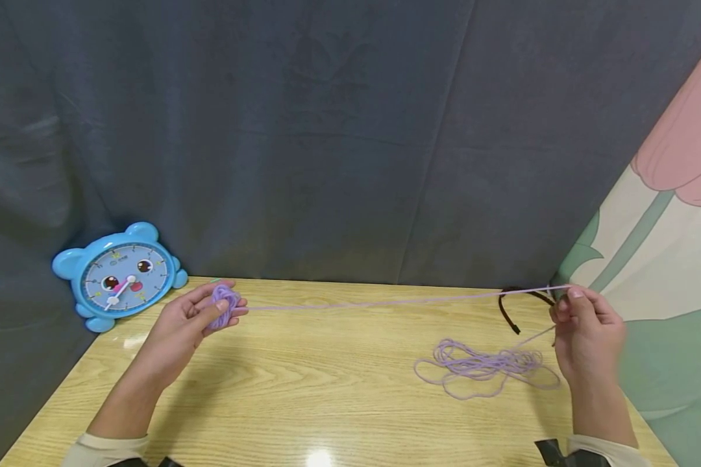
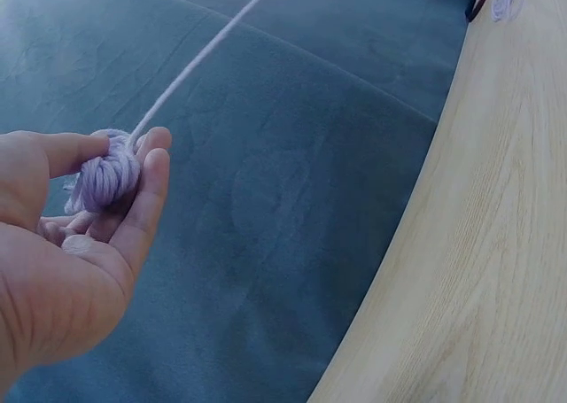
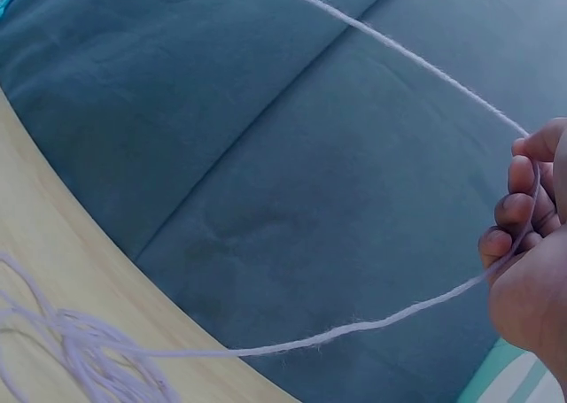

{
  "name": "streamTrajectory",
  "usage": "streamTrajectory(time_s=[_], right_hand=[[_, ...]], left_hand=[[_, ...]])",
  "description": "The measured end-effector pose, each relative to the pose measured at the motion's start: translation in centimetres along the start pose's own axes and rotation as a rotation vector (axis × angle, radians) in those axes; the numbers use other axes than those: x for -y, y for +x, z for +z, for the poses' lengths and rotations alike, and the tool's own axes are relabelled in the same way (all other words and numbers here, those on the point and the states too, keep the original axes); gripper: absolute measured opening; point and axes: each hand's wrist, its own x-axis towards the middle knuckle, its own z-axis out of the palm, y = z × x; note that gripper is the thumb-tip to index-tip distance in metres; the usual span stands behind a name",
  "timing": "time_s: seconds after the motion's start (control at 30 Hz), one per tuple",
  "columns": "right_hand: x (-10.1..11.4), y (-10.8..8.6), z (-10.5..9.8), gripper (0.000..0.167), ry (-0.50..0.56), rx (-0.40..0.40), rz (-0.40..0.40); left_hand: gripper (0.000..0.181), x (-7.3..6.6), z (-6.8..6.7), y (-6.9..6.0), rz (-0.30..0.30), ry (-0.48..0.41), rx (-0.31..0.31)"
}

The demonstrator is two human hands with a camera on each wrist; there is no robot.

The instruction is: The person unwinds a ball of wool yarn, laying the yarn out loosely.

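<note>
A small wound ball of lilac yarn [image 1: 224, 306] is pinched between the thumb and fingers of my left hand [image 1: 181, 327], above the table's left side. From it a taut strand [image 1: 374, 303] runs across to my right hand [image 1: 590, 331], where thumb and forefinger pinch it. In the right wrist view the strand [image 3: 399, 47] passes through the curled fingers and drops toward the table. A loose heap of the same yarn [image 1: 485, 364] lies on the table, left of and below the right hand. The left wrist view shows the wound yarn [image 2: 108, 177] closely.
A blue bear-shaped clock [image 1: 128, 275] leans at the table's back left corner. Behind the heap lies a thin dark strap or cord [image 1: 507, 314]. A dark curtain [image 1: 327, 143] hangs along the wooden table's [image 1: 304, 383] back edge; a flower-patterned cloth [image 1: 677, 259] hangs at the right.
</note>
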Motion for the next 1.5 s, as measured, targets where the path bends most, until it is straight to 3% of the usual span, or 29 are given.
streamTrajectory(time_s=[0.13, 0.37, 0.73, 0.83, 1.03, 1.33, 1.5], right_hand=[[0.5, 0.2, -0.4, 0.011, 0.007, -0.047, -0.021], [1.7, 0.9, -1.3, 0.014, 0.110, -0.098, -0.066], [3.6, 2.1, -3.3, 0.012, 0.174, -0.210, -0.076], [3.5, 2.0, -3.6, 0.012, 0.162, -0.182, -0.058], [2.5, 1.7, -4.2, 0.017, 0.183, -0.023, -0.062], [1.5, 1.8, -5.5, 0.014, -0.014, -0.003, -0.013], [0.4, 1.4, -4.6, 0.016, -0.090, 0.083, 0.008]], left_hand=[[0.057, -0.1, -0.1, 0.0, 0.005, 0.006, -0.004], [0.045, -0.1, -0.4, 0.0, 0.050, -0.003, -0.035], [0.047, -0.3, -0.6, 0.1, 0.040, -0.013, -0.053], [0.044, -0.2, -0.6, 0.1, 0.053, -0.028, -0.045], [0.039, -0.1, -0.5, 0.1, 0.062, -0.038, -0.031], [0.040, 0.2, -0.1, 0.2, 0.047, -0.036, -0.013], [0.042, 0.4, 0.0, 0.0, 0.041, -0.019, -0.004]])
